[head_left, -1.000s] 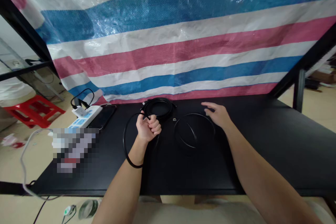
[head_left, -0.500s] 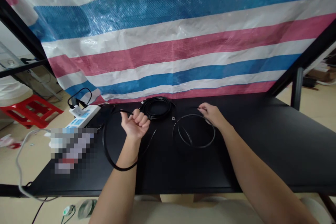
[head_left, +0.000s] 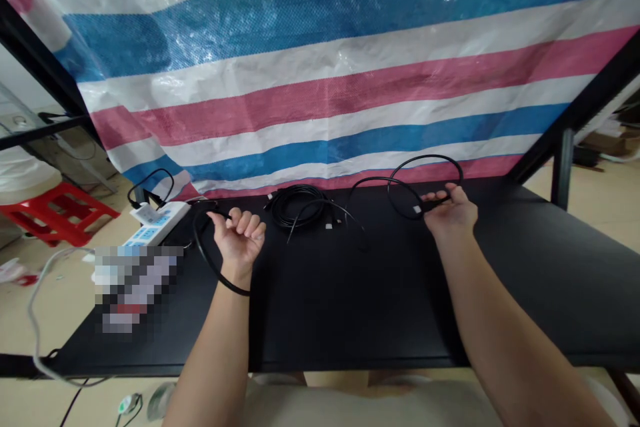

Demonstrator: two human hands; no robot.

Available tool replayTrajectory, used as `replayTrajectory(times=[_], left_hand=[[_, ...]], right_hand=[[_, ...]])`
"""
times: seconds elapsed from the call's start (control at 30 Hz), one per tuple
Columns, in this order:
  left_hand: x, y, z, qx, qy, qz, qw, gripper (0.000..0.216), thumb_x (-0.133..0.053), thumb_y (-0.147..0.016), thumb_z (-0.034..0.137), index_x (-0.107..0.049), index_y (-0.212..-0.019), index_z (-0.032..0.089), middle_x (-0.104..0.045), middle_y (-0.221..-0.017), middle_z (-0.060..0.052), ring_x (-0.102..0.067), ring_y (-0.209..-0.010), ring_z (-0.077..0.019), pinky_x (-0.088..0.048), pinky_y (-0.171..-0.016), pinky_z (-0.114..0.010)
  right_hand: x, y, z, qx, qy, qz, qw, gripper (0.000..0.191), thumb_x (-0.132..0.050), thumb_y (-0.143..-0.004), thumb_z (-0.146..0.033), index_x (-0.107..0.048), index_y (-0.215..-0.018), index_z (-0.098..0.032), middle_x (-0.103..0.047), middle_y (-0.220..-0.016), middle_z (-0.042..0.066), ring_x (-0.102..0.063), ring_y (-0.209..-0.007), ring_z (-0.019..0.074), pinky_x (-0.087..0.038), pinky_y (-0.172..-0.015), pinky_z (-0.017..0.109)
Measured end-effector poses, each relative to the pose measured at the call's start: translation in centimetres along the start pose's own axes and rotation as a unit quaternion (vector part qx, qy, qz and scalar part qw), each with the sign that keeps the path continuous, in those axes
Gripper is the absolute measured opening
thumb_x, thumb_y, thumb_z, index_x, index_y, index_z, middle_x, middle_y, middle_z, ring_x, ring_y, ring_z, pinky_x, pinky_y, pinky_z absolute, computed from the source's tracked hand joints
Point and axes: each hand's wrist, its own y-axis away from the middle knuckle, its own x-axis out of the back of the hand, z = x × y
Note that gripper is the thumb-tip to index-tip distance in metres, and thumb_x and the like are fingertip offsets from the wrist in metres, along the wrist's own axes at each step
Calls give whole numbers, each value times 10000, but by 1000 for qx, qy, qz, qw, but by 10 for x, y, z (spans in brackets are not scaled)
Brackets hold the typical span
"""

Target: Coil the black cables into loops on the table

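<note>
My left hand (head_left: 239,240) is palm up over the left part of the black table (head_left: 350,307), its fingers curled on a thin black cable (head_left: 210,265) that loops round my wrist. My right hand (head_left: 449,212) is raised at the table's back right and pinches a loop of another black cable (head_left: 425,167) lifted off the surface. That cable trails left toward a coiled bundle of black cable (head_left: 296,203) lying at the back centre.
A striped blue, pink and white tarp (head_left: 320,80) hangs right behind the table. A white power strip (head_left: 155,225) and a dark phone (head_left: 187,230) lie at the back left. A red stool (head_left: 55,210) stands on the floor to the left.
My right hand picked the flat loop off the table and carried it up and to the right. My left hand drifted left and turned palm up, its cable loop shrinking round the wrist.
</note>
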Motion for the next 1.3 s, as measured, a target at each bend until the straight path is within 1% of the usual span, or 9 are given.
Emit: replayTrajectory(times=[0.23,0.33,0.43,0.53,0.67,0.8,0.9,1.07,1.3], left_hand=[[-4,4,-29,118,-62,-89,987,523,-562,-831,518,-372,-482,177,-203,-440,71,-237,-378,-63,-273,-379,-193],[-1,3,-36,131,-103,-129,977,405,-660,-776,416,-469,-519,169,-321,-445,54,-333,-399,-70,-334,-411,-209],[1,2,-38,122,-131,-149,972,279,-729,-694,327,-551,-571,152,-424,-467,33,-431,-441,-89,-405,-455,-236],[2,1,-38,113,-154,-137,972,253,-736,-676,315,-578,-591,136,-475,-484,17,-509,-483,-115,-470,-505,-270],[3,0,-38,127,-221,-125,959,316,-799,-584,369,-601,-544,126,-586,-547,-25,-586,-516,-146,-487,-507,-274],[0,0,-41,117,-336,-148,923,355,-814,-549,405,-604,-451,136,-576,-453,-39,-565,-449,-145,-429,-465,-256],[-1,1,-45,110,-378,-169,904,351,-807,-544,403,-601,-416,150,-538,-396,-27,-484,-387,-107,-372,-440,-248],[4,1,-49,122,-409,-173,888,317,-778,-548,397,-600,-427,164,-515,-393,-9,-427,-370,-87,-290,-405,-228],[0,5,-50,109,-450,-192,865,388,-727,-617,417,-512,-401,175,-466,-381,15,-356,-381,-66,-228,-426,-228]], right_hand=[[0,4,13,107,128,-91,982,254,-633,-643,-403,-442,-619,-236,-529,-532,-39,-392,-402,93,-327,-396,248],[-6,14,23,189,236,-145,942,397,-775,-492,-420,-458,-648,-238,-568,-583,-50,-375,-431,80,-339,-431,250],[-11,22,32,183,336,-183,906,502,-857,-358,-354,-489,-679,-236,-592,-606,-56,-446,-486,98,-388,-480,258],[-13,24,31,145,355,-175,907,414,-824,-470,-423,-484,-606,-229,-548,-507,-49,-480,-471,117,-381,-458,257],[-15,24,21,92,273,-173,942,361,-747,-618,-453,-487,-525,-220,-408,-377,-62,-368,-357,89,-276,-367,231],[-17,29,15,1,183,-232,955,415,-702,-699,-386,-395,-470,-225,-282,-331,-86,-293,-323,72,-266,-358,218],[-18,32,17,12,210,-267,940,435,-714,-678,-378,-369,-463,-223,-351,-360,-66,-307,-351,70,-257,-366,216],[-21,39,18,77,309,-308,897,417,-830,-419,-238,-429,-534,-212,-500,-506,-67,-343,-456,63,-285,-432,210],[-27,53,13,132,404,-342,838,264,-723,-501,-188,-465,-551,-221,-475,-491,-76,-358,-464,74,-297,-461,230]])
